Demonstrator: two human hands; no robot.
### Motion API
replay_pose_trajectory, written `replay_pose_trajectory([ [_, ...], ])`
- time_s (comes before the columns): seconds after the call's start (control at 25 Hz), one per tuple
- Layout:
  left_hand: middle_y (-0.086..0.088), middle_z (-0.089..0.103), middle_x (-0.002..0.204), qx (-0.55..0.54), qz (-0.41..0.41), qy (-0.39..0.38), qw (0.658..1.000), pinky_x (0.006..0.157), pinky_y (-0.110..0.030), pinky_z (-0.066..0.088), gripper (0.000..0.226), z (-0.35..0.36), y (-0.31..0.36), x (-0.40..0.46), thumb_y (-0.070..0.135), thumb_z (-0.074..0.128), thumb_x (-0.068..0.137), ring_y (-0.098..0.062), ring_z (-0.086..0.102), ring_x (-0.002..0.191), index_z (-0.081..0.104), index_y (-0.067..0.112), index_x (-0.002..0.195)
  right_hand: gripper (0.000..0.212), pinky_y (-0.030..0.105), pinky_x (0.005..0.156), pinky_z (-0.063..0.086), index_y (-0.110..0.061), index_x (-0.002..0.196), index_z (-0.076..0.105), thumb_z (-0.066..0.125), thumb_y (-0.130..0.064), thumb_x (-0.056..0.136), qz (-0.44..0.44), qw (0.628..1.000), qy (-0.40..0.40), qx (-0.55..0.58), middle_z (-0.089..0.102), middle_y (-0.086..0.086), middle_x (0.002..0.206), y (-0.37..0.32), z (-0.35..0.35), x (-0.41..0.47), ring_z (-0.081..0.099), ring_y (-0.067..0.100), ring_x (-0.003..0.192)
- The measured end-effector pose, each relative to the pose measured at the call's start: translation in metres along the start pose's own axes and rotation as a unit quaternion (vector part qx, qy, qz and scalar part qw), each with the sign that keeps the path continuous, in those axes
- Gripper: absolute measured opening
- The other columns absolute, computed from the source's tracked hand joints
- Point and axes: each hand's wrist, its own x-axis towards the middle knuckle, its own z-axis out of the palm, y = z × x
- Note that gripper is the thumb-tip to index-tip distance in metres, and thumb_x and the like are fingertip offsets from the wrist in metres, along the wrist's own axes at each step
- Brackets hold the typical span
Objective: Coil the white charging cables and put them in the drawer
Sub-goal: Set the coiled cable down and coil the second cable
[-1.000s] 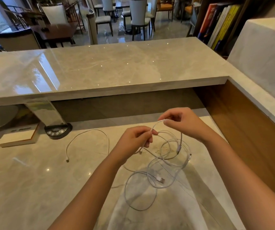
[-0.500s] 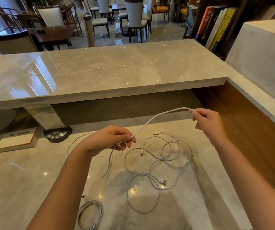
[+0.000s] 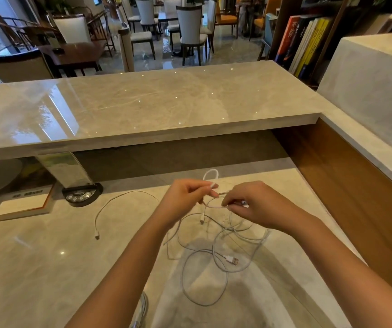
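A tangle of white charging cables lies on the lower marble desk, with a USB plug showing among its loops. My left hand pinches a small loop of white cable that sticks up above its fingers. My right hand grips the same cable close beside it, over the tangle. One cable end trails off to the left, ending in a small plug. A coiled cable lies partly hidden under my left forearm. No drawer is in view.
A raised marble counter overhangs the back of the desk. A round socket panel and a white box sit at the back left. A wooden side wall bounds the right. Chairs and bookshelves stand beyond.
My hands had stretched a length of cable wide apart; now they have come together again above the tangle, with a small loop formed at my left fingers.
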Motion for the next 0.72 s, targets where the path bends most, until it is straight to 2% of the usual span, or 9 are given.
replay_pose_trajectory([
  [0.08, 0.007, 0.069, 0.079, 0.07, 0.014, -0.06, 0.996, 0.059, -0.015, 0.043, 0.028, 0.011, 0.0, -0.002, 0.01, 0.047, 0.092, 0.001, 0.053, 0.058, 0.074, 0.017, 0.09, 0.016, 0.02, 0.069, 0.046, -0.022, 0.099, 0.071, 0.06, -0.022, 0.087, 0.0, 0.998, 0.028, 0.049, 0.066, -0.01, 0.086, -0.004, -0.008, -0.001, 0.057, 0.005, 0.076],
  [0.16, -0.002, 0.069, 0.088, 0.106, 0.006, -0.116, 0.988, 0.063, -0.027, 0.043, 0.032, 0.016, -0.001, -0.004, 0.009, 0.043, 0.09, -0.012, 0.053, 0.065, 0.074, 0.019, 0.088, 0.011, 0.017, 0.066, 0.047, -0.02, 0.093, 0.07, 0.062, -0.021, 0.086, 0.019, 0.996, 0.036, 0.086, 0.064, -0.011, 0.079, -0.003, -0.01, -0.001, 0.058, 0.004, 0.073],
  [0.28, 0.004, 0.071, 0.101, 0.134, 0.03, -0.145, 0.98, 0.077, -0.036, 0.05, 0.018, 0.018, -0.003, -0.007, 0.018, 0.055, 0.089, -0.017, 0.062, 0.084, 0.073, 0.022, 0.089, 0.007, 0.014, 0.066, 0.047, -0.022, 0.091, 0.067, 0.064, -0.019, 0.085, 0.045, 0.983, 0.103, 0.146, 0.06, -0.015, 0.076, 0.002, -0.008, 0.001, 0.059, 0.002, 0.074],
  [0.36, 0.008, 0.072, 0.102, 0.086, 0.032, -0.136, 0.986, 0.076, -0.03, 0.051, 0.02, 0.018, -0.004, -0.008, 0.017, 0.055, 0.09, -0.017, 0.062, 0.081, 0.073, 0.014, 0.083, 0.025, 0.013, 0.073, 0.048, -0.03, 0.109, 0.058, 0.062, -0.023, 0.086, 0.064, 0.952, 0.162, 0.25, 0.062, -0.015, 0.088, 0.008, -0.003, 0.001, 0.059, 0.0, 0.085],
  [0.44, 0.013, 0.072, 0.099, 0.019, 0.01, -0.13, 0.991, 0.065, -0.02, 0.045, 0.024, 0.014, -0.001, -0.008, 0.015, 0.052, 0.092, -0.008, 0.055, 0.072, 0.072, 0.011, 0.08, 0.053, 0.014, 0.083, 0.048, -0.038, 0.132, 0.037, 0.062, -0.026, 0.086, 0.081, 0.919, 0.149, 0.357, 0.066, -0.01, 0.099, 0.014, 0.0, -0.001, 0.061, 0.0, 0.095],
  [0.48, 0.012, 0.072, 0.093, 0.007, 0.005, -0.118, 0.993, 0.064, -0.019, 0.042, 0.026, 0.012, -0.001, -0.007, 0.016, 0.05, 0.093, -0.005, 0.053, 0.07, 0.072, 0.012, 0.08, 0.066, 0.013, 0.084, 0.047, -0.042, 0.137, 0.026, 0.064, -0.025, 0.085, 0.078, 0.921, 0.133, 0.358, 0.067, -0.009, 0.097, 0.015, 0.003, -0.003, 0.062, 0.001, 0.094],
  [0.52, 0.008, 0.071, 0.086, 0.01, 0.005, -0.099, 0.995, 0.065, -0.02, 0.042, 0.026, 0.01, 0.0, -0.006, 0.016, 0.049, 0.093, -0.004, 0.054, 0.07, 0.072, 0.013, 0.081, 0.076, 0.009, 0.081, 0.047, -0.045, 0.138, 0.018, 0.066, -0.022, 0.084, 0.073, 0.935, 0.126, 0.322, 0.068, -0.01, 0.092, 0.016, 0.006, -0.006, 0.064, 0.002, 0.088],
  [0.6, 0.004, 0.069, 0.077, 0.021, 0.004, -0.055, 0.998, 0.064, -0.019, 0.045, 0.024, 0.01, -0.002, -0.003, 0.017, 0.049, 0.093, -0.002, 0.058, 0.067, 0.073, 0.015, 0.088, 0.08, 0.009, 0.072, 0.047, -0.046, 0.137, 0.015, 0.066, -0.016, 0.084, 0.056, 0.965, 0.159, 0.202, 0.063, -0.009, 0.084, 0.016, 0.011, -0.007, 0.061, 0.006, 0.075],
  [0.72, 0.01, 0.068, 0.074, 0.041, 0.001, -0.019, 0.999, 0.06, -0.015, 0.048, 0.022, 0.017, -0.001, -0.002, 0.014, 0.05, 0.093, 0.003, 0.06, 0.062, 0.071, 0.018, 0.088, 0.071, 0.015, 0.057, 0.043, -0.035, 0.14, 0.028, 0.064, -0.009, 0.084, -0.025, 0.976, 0.216, 0.009, 0.062, 0.0, 0.083, 0.017, 0.017, -0.005, 0.054, 0.01, 0.062],
])
